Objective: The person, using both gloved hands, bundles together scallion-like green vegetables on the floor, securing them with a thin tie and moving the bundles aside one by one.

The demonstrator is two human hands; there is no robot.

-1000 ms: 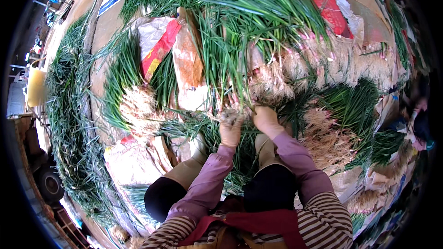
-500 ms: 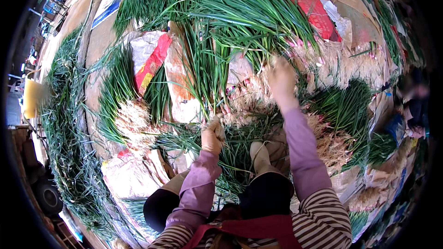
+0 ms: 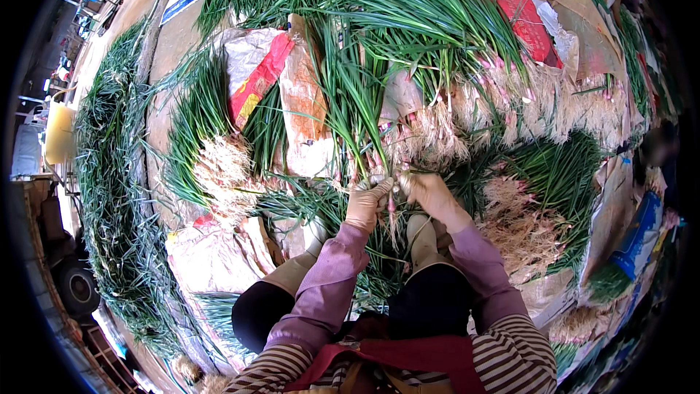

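Note:
Between my boots and the heaps, my left hand (image 3: 367, 206) is closed around the lower stem of a spring onion (image 3: 392, 213). Its pinkish bulb and pale roots hang below my fingers, and long green leaves rise beyond the hand. Close on its right, my right hand (image 3: 432, 197) has its fingers pinched together beside the same stem; whatever they grip is too small to make out. Just past both hands lies a row of spring onions (image 3: 430, 135) with their roots toward me. A large heap of green leaves (image 3: 415, 7) spreads behind it.
A bundle of spring onions (image 3: 222, 164) lies at left, another (image 3: 543, 197) at right. Flattened sacks (image 3: 302, 117) lie under and among them. Loose green leaves (image 3: 109, 197) form a long strip at far left. My pale boots (image 3: 423, 244) stand among trimmings.
My right hand has come back from the root row on the far right to meet my left hand. The view has shifted slightly, and a spring onion's bulb now hangs from my left hand.

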